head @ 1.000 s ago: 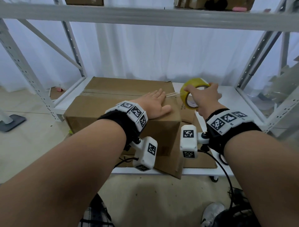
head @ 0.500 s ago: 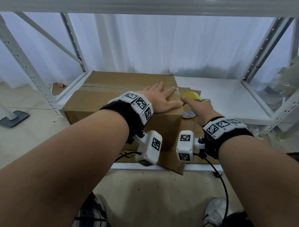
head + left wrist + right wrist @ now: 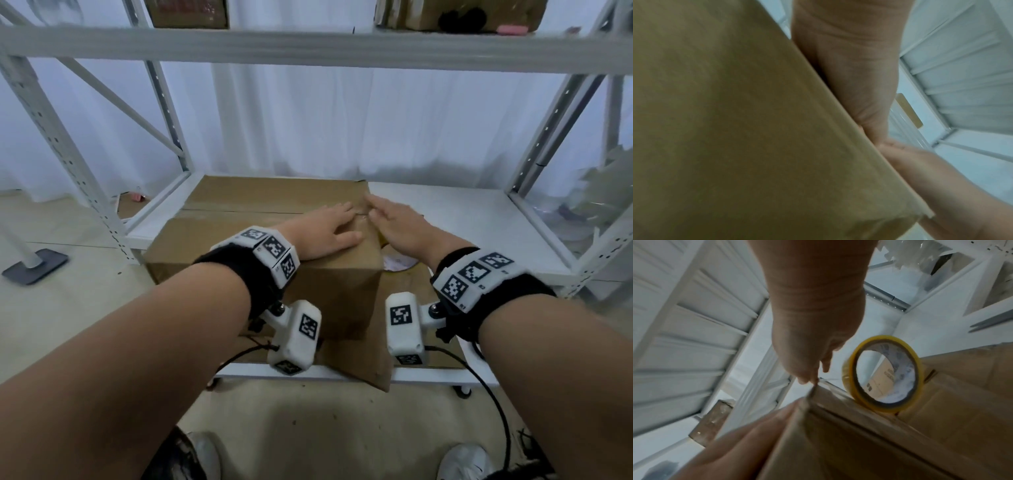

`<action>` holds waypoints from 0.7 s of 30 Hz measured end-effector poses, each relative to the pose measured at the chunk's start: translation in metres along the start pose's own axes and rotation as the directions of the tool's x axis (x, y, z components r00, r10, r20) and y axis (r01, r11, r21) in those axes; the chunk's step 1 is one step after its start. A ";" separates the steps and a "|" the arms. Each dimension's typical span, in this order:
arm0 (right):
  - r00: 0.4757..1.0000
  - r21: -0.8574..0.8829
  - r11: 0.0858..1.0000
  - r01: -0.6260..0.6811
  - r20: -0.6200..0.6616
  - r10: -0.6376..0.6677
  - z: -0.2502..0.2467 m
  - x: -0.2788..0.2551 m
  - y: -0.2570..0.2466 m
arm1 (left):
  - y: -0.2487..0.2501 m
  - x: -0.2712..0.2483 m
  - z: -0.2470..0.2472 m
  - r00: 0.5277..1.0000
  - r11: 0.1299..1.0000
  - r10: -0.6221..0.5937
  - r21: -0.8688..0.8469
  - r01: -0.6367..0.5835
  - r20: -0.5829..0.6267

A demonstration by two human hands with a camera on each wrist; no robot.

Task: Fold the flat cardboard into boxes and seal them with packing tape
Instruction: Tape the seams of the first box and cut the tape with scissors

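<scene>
Two hands lie flat on the cardboard box (image 3: 260, 246) on the white shelf (image 3: 455, 219): left hand (image 3: 322, 231) with fingers straight, pressing its top; right hand (image 3: 400, 228), fingers extended, touching the 3 o'clock top edge. Yellow tape roll (image 3: 882, 374) stands against the box's 3 o'clock side.

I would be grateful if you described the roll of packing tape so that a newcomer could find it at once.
Start at the white shelf of the metal rack, where a closed cardboard box sits. Just off the box's right end, below the right hand, the tape roll stands on edge on flat cardboard. It is the only yellow ring among brown cardboard.
</scene>
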State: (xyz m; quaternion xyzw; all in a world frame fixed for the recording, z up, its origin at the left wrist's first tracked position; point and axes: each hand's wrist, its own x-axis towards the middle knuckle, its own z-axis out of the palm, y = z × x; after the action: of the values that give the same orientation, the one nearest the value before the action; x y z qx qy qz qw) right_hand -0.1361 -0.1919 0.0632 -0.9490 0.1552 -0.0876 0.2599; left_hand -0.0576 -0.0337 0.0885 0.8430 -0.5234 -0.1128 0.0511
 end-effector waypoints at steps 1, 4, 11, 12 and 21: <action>1.000 -0.144 0.989 0.014 0.026 -0.011 0.003 0.001 0.000 | -0.009 -0.007 -0.001 1.000 1.000 -0.014 0.007 0.014 0.002; 0.997 -0.365 0.931 -0.023 0.063 0.049 0.001 -0.001 -0.010 | -0.034 -0.023 -0.002 0.993 0.992 -0.113 0.055 0.112 0.034; 0.987 -0.450 0.886 -0.111 0.054 0.152 0.009 -0.006 -0.035 | -0.076 -0.057 -0.002 0.909 0.906 -0.413 0.075 0.416 -0.052; 0.986 -0.458 0.880 -0.130 0.036 0.164 0.012 -0.008 -0.038 | -0.073 -0.062 -0.002 0.904 0.901 -0.424 0.076 0.428 -0.063; 0.973 -0.268 0.942 -0.200 0.059 0.223 0.022 -0.015 -0.033 | -0.042 -0.068 -0.003 0.980 0.955 -0.167 0.263 0.134 0.106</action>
State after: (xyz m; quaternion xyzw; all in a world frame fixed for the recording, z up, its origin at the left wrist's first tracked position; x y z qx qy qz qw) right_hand -0.1367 -0.1492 0.0605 -0.9557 0.2548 0.0039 0.1473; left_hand -0.0492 0.0460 0.0920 0.8712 -0.4698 -0.1017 -0.0996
